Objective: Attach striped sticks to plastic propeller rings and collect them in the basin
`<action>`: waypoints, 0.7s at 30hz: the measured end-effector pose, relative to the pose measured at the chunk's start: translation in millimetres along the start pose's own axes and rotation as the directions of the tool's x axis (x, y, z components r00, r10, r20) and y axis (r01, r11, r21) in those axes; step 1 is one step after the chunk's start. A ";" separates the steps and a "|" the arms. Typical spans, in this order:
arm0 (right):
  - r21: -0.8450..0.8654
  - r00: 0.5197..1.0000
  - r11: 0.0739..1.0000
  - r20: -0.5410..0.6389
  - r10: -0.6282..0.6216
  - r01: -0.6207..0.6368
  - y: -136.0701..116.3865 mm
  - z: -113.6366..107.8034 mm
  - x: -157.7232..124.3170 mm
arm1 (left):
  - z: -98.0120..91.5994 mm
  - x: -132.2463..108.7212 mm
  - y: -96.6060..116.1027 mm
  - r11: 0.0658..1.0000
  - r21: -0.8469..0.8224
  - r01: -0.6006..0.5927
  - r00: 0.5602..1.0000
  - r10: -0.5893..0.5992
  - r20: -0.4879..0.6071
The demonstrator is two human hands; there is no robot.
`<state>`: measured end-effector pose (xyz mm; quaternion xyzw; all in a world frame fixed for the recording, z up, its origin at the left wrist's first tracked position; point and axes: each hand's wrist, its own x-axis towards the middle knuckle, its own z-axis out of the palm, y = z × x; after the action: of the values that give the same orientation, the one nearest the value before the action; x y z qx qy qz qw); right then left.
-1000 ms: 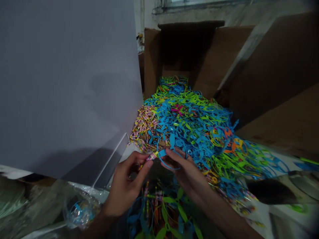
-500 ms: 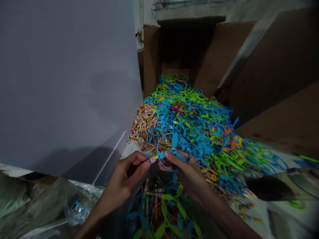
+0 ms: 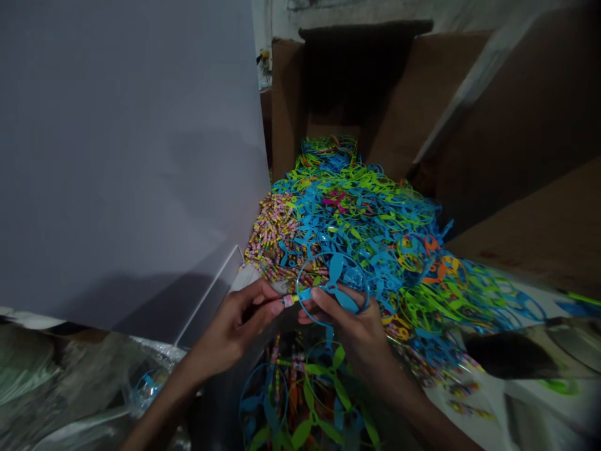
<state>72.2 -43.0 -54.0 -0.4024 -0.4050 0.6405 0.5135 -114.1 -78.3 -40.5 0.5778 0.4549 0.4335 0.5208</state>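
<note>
My left hand [image 3: 246, 322] is closed, pinching a short pink-and-yellow patterned stick [image 3: 290, 300] between thumb and fingers. Its yellow end points right and meets the edge of a blue ringed propeller [image 3: 335, 268]. Thumb and fingers of my right hand [image 3: 359, 319] grip that propeller by its left blade and hub, with the ring standing up tilted. Whether stick and propeller are joined or only touching, I cannot tell. Below both hands lie green propellers [image 3: 307, 388] and more patterned sticks, in what looks like a dark container.
A large heap of blue and green propellers [image 3: 347, 207] spills out of a cardboard box [image 3: 394, 113]. Patterned sticks [image 3: 272, 219] are piled along its left side. A large grey panel [image 3: 126, 156] rises at left. Clear plastic [image 3: 145, 382] lies at lower left.
My right hand has shifted slightly right with the propeller, whose ring now faces me more fully. The stick lies a little flatter. My left hand keeps its pinch.
</note>
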 end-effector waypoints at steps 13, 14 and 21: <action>-0.047 0.998 0.999 -0.057 -0.003 0.000 2.8 0.6 -2.1 | -1.7 2.3 -11.7 1.000 0.013 -0.011 1.000 0.012 -0.006; -0.009 0.998 1.000 -0.056 0.011 -0.012 3.4 0.2 -1.6 | 0.2 1.6 -12.9 0.998 0.046 -0.033 0.999 0.035 -0.042; 0.179 0.972 0.955 0.054 0.230 -0.236 4.7 -2.7 1.8 | 6.4 -1.1 -25.3 0.785 0.512 -0.348 0.888 0.451 -0.087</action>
<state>72.9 -41.6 -59.5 -0.3878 -0.3022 0.7377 0.4627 -110.0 -79.5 -66.2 0.7247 0.4660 0.4639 0.2061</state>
